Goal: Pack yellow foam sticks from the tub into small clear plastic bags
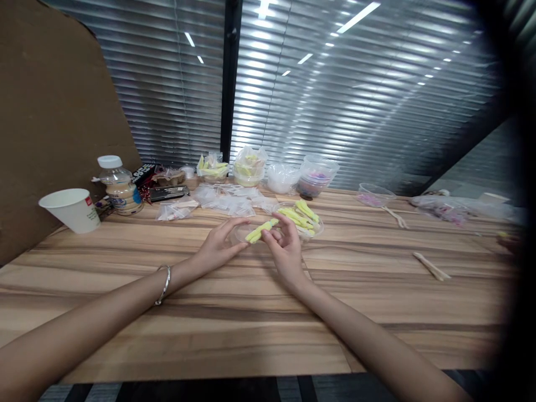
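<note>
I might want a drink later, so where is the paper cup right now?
In the head view, the white paper cup is toward the left end of the wooden table, just left of the bottle with the white cap.

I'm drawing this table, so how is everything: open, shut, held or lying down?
Yellow piece: held in the right hand
Left hand: near it, grip unclear
Other yellow pieces: piled in a clear dish
Paper cup: upright, open
Bottle: capped
Pale strip: lying on the table
Blinds: lowered
</note>
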`<state>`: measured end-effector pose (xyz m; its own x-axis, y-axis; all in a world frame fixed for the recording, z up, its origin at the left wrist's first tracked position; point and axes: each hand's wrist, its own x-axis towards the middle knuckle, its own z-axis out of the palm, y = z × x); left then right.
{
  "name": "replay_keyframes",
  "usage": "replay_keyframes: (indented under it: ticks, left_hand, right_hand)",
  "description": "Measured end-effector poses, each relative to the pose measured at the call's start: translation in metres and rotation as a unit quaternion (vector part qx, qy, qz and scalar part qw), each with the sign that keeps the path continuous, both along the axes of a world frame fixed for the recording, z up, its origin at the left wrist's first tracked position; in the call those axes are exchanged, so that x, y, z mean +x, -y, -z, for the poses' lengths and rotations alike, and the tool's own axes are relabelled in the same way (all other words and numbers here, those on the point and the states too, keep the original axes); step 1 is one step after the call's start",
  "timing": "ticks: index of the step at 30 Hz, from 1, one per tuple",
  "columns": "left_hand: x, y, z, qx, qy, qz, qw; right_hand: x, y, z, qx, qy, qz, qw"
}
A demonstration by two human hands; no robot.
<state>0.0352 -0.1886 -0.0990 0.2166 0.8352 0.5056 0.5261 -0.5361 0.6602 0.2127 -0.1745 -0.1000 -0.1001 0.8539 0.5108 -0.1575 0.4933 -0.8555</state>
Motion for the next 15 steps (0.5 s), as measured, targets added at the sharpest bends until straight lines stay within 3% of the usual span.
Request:
replay_keyframes:
  ticks: [9, 15]
  left_hand:
    - [0.0000, -0.0006, 0.0008, 0.008, -0.003, -0.017, 1.000]
    - [0.0005, -0.0017, 0.0037, 0.001, -0.030, -0.022, 0.999]
  right_hand:
    - [0.0018, -0.0042, 0.0046, -0.007, 0.007, 0.047, 0.999]
    - [0.0022, -0.0065, 0.0040, -0.020, 0.002, 0.035, 0.999]
